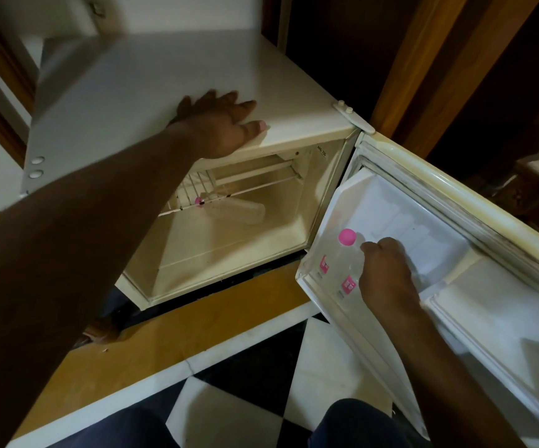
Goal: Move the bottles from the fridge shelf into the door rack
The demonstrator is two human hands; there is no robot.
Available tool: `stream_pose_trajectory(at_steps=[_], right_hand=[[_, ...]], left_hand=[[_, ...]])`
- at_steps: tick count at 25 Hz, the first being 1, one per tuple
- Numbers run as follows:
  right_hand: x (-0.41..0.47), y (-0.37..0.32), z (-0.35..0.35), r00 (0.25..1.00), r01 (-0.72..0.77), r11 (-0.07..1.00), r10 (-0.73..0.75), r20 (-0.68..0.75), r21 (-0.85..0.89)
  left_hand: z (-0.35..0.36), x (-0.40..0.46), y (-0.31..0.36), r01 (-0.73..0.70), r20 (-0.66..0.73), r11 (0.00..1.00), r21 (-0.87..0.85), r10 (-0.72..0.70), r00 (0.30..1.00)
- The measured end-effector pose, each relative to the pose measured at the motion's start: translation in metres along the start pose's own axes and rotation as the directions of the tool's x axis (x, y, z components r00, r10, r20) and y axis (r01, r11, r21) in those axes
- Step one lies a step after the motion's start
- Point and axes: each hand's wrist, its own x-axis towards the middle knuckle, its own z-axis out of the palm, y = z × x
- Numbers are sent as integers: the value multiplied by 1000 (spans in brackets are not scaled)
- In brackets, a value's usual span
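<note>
A small cream fridge (171, 92) stands open. On its wire shelf (229, 185) a clear bottle with a pink cap (236, 210) lies on its side. The open door's lower rack (307, 276) holds an upright clear bottle with a pink cap and pink labels (345, 253). My right hand (384, 273) is closed around that upright bottle from the right. Resting flat on the fridge's top near its front edge, my left hand (219, 121) has its fingers spread and holds nothing.
The open fridge door (455, 240) swings out to the right, with another shelf moulding lower down. The fridge stands on a wooden ledge (197, 324) with a white edge. Black and white floor tiles and my knees lie below. Dark wooden panels stand behind.
</note>
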Motion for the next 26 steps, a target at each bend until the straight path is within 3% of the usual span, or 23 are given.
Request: stream_pose_trajectory(at_steps=[2,4,6,10,14,15,17,18,21,26], right_hand=[[-6,-4,-1,989,30,991,-10,-146,134],[-13,-20,-1,953,151,958,-76,-293,244],[-13,-50,8,928,290,902,-184,-325,319],[19,-111,49,906,424,806,-380,-187,412],[63,-172,93,879,455,781,-470,-76,428],[73,-221,103,824,510,723,-566,-24,466],[94,-254,113,735,587,690,-674,77,423],[108,-254,119,720,611,700,-686,109,368],[158,-212,140,791,587,801,-598,126,119],[199,-230,158,847,422,900,-435,305,111]], left_hand=[[0,-1,1,4,1,1000,-7,-4,1000],[-1,0,1,8,1,1000,-22,-8,1000],[-3,-2,1,6,16,1000,-23,-6,1000],[-2,-3,9,23,19,999,-33,-23,1000],[-4,-10,-1,8,39,1000,-22,-7,999],[-2,-17,-40,114,47,993,15,-114,992],[0,-22,-59,231,75,973,11,-231,970],[0,-20,-57,230,88,973,-30,-226,970],[-6,-9,1,41,58,997,-71,-37,998],[-4,-5,4,28,10,994,-102,-27,1000]])
